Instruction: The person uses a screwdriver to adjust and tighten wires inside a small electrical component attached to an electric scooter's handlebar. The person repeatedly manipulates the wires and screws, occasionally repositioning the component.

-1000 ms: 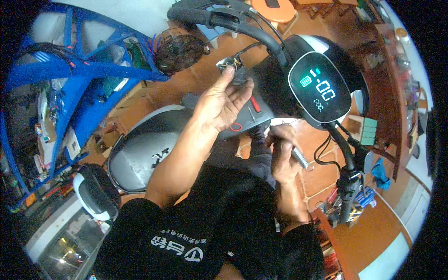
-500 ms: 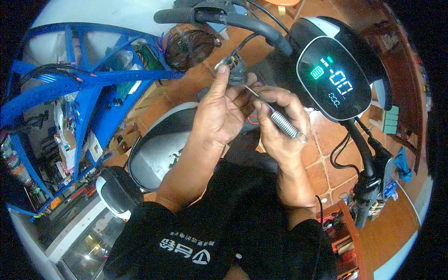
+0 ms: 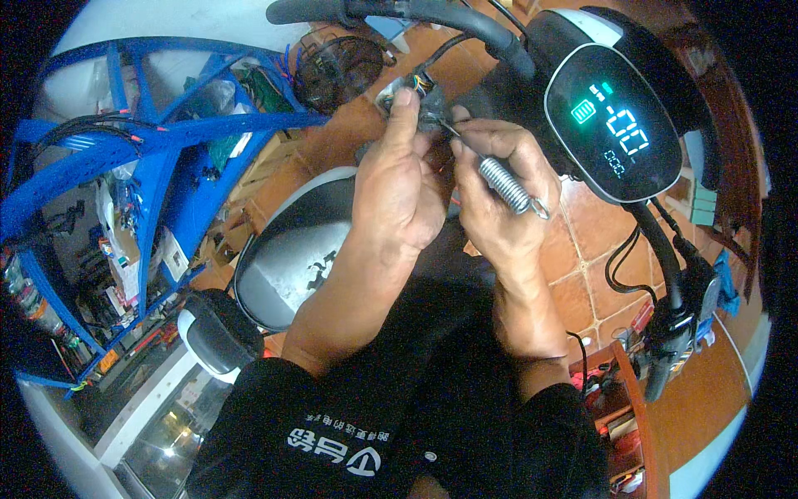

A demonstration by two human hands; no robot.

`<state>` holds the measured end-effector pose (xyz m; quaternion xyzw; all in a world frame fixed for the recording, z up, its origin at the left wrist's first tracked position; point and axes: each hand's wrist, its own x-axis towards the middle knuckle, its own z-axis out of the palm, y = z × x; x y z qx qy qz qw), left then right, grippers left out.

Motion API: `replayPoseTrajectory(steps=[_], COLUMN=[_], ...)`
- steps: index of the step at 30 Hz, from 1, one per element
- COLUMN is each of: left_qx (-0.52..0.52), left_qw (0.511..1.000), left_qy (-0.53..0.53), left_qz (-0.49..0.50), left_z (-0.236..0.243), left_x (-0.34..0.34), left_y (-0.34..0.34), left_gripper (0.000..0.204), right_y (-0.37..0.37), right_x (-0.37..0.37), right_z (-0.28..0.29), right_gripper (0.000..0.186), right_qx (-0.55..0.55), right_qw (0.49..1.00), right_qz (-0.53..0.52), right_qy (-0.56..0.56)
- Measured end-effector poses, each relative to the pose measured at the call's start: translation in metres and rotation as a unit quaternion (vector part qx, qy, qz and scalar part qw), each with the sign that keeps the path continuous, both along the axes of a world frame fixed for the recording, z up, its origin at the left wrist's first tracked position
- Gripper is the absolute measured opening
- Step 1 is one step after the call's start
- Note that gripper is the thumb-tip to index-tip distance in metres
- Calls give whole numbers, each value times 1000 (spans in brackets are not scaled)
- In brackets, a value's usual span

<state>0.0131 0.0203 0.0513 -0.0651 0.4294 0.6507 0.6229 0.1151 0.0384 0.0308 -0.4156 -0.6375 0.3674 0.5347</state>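
Observation:
Between the thumb and fingers of my left hand (image 3: 397, 191) is a small dark handlebar switch housing (image 3: 431, 106), with thin coloured wires showing at its top. A black cable runs from it up toward the handlebar (image 3: 478, 32). My right hand (image 3: 492, 237) is closed around a silver coil spring (image 3: 504, 184). One end of the spring forms a loop; the other is a long thin shank whose tip reaches the housing. Whether the tip is inside the housing cannot be seen. My left fingertips are partly hidden behind the housing.
A lit scooter display (image 3: 613, 125) stands at the right, above the other grip (image 3: 659, 366). At left are a blue metal shelf (image 3: 166, 137) with cluttered parts and a black fan (image 3: 339, 75). A black scooter seat (image 3: 291, 249) lies behind my left forearm, and a red drawer unit (image 3: 619, 416) sits lower right.
Both hands have shifted slightly upward with the housing and spring. The spring has turned a little in my right hand. The display and handlebar appear moved up, the display also to the right.

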Motion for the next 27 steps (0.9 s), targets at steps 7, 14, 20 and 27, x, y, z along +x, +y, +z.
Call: replayPoseTrajectory(steps=[7,14,20,27], left_qx=[25,28,25,66], left_qw=[1000,1000,999,995], left_qy=[14,-6,-28,-73], left_qz=[6,10,3,-8], left_z=[-1,-6,-5,-12], left_x=[2,1,-2,-6], left_y=[0,0,-1,-1], left_gripper=[39,39,40,38], right_y=[1,4,2,1], right_x=[-1,-2,-4,-6], right_z=[4,3,0,3], right_gripper=[15,14,15,17], right_qx=[26,26,14,32], right_qw=[1000,1000,1000,999], right_qz=[-1,2,-1,2], right_qy=[-12,-3,20,2])
